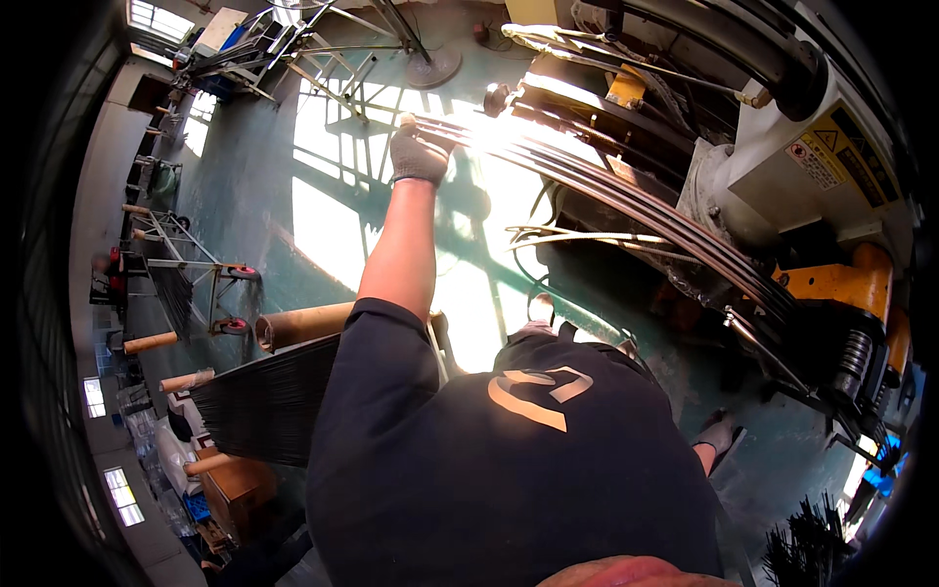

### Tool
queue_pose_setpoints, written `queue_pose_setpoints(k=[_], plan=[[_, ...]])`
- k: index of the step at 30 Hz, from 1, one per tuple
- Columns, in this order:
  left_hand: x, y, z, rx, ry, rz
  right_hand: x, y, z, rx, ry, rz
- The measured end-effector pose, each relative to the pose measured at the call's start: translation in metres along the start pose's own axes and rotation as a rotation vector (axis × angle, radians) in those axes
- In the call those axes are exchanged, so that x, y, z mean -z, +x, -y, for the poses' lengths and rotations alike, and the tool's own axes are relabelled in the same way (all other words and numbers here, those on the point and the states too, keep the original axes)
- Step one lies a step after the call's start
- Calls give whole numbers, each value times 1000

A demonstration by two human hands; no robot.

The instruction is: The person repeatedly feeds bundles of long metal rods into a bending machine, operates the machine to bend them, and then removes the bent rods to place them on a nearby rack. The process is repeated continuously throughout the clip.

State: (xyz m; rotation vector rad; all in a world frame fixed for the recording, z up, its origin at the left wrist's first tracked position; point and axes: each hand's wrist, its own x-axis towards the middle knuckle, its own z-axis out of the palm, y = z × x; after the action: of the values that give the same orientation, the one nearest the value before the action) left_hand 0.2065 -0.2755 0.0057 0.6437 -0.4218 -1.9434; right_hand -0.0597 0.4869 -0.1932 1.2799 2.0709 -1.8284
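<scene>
The green-painted concrete floor lay open to the far left, sunlit in broad patches, with free room between the person and the metal-framed wheeled rack standing at the left. To the right the space was tighter — the large grey-and-orange machine with its yellow warning label filled that whole side, and its near edge came close to the person's body.

The left hand, in a dark knitted work glove, was stretched far forward at the end of a straight bare arm. Its fingers were wrapped closed around the far end of the bundle of long thin dark metal rods. That bundle ran in a curved sweep from the glove, across the sunlit middle, down to the right and into the machine's black ribbed rollers. How many rods made up the bundle could not be counted; they lay packed together.

The right hand was out of sight, hidden below the dark short-sleeved shirt — its state could not be told.

Just beside the person's left shoulder lay one wide roll of black stretch film on a brown cardboard tube. Further left, three more cardboard tube ends showed, well apart from the rods.
</scene>
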Motion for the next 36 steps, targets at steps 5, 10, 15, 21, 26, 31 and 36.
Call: queue_pose_setpoints(k=[5, 10, 15, 21, 26, 31, 36], plan=[[46, 43, -53, 0, 208, -158, -16, -70, -45, -3, -137, 54], [41, 34, -52, 137, 374, 204, -20, -111, -52, -12, -266, 112], [49, 22, -48, 198, 291, 403, -51, -147, -31, 6, -156, 93], [59, 28, -54, 257, 132, 460, -73, -150, -22, 43, -316, 296], [42, 14, -48, -73, 536, 518, -76, -125, -34, 105, -468, 353], [48, 7, -50, -470, 1054, 580, -72, -125, -28, 126, -484, 389], [27, 5, -53, 374, -269, 269, -64, -129, -29, 74, -442, 344]])
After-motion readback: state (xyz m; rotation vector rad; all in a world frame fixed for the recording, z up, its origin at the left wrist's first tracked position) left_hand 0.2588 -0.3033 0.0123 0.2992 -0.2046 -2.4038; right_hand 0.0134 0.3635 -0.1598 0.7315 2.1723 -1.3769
